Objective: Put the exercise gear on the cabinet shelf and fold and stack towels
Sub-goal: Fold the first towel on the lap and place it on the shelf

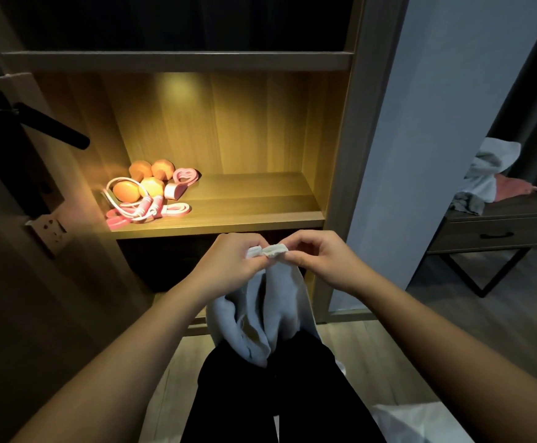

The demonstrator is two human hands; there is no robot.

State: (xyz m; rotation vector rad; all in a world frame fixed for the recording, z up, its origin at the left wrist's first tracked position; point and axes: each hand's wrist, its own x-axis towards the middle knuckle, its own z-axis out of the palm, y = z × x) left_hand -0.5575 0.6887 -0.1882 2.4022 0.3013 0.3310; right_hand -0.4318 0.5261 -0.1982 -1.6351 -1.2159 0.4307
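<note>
- The left hand (232, 259) and the right hand (320, 255) are raised side by side, close together. Each pinches the top edge of a white towel (280, 302) between thumb and fingertips.
- The pinched edge bunches into a short ridge between the two hands. The rest of the towel hangs below them in loose folds, in front of the person's dark trousers (276, 394).
- Just above and beyond the hands runs the lit cabinet shelf (245, 215). The exercise gear sits at its left end, up and to the left of the left hand.
- The orange dumbbells (142, 183) lie clustered together there.
- A pink jump rope (149, 207) loops round the dumbbells, its handles lying in front of them.
- A flat pink band (177, 210) lies on the hands' side of the dumbbells, touching the rope.
- A pink heart-shaped grip (185, 175) rests at the back of the cluster, beside the dumbbells.
- Well to the right of the right hand stands a counter (497, 235) with one drawer. It carries an unfolded heap of towels (487, 169): one white, one reddish pink, one grey.
- Under the right forearm, at the lower edge, lies a pale cloth (420, 420); I cannot tell what it rests on.
- Far left of the left hand, a black door handle (53, 126) sticks out.
</note>
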